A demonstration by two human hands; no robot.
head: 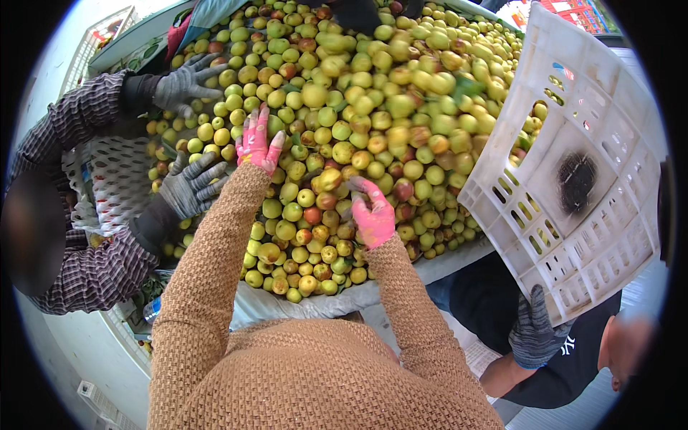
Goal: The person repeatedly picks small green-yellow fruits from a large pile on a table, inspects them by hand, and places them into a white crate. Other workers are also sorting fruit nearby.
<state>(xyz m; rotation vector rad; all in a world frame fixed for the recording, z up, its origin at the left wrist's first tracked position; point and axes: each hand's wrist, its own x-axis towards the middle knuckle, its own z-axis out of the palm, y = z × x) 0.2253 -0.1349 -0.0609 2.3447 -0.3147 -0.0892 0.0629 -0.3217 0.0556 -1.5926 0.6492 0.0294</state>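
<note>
A broad heap of small round green-yellow and reddish fruit [285, 231], which look like jujubes, lies before me. My left hand [258, 141], in a pink glove with greyish fingertips, rests on the heap with its fingers spread and grips nothing. My right hand [372, 212], gloved the same way, is lower and to the right. Its fingers are bent over the fruit beside a reddish piece [326, 201]; whether it holds any is hidden. Fruit at the upper right is blurred by motion, in front of a tilted white plastic crate [607, 123].
A person at right grips the crate with a grey-gloved hand [537, 333]. At left, another person's grey-gloved hands [185, 86] touch the fruit, near a white foam net sheet [121, 180]. Pale cloth [312, 307] covers the near table edge. A dark sleeve [357, 13] reaches in at the top.
</note>
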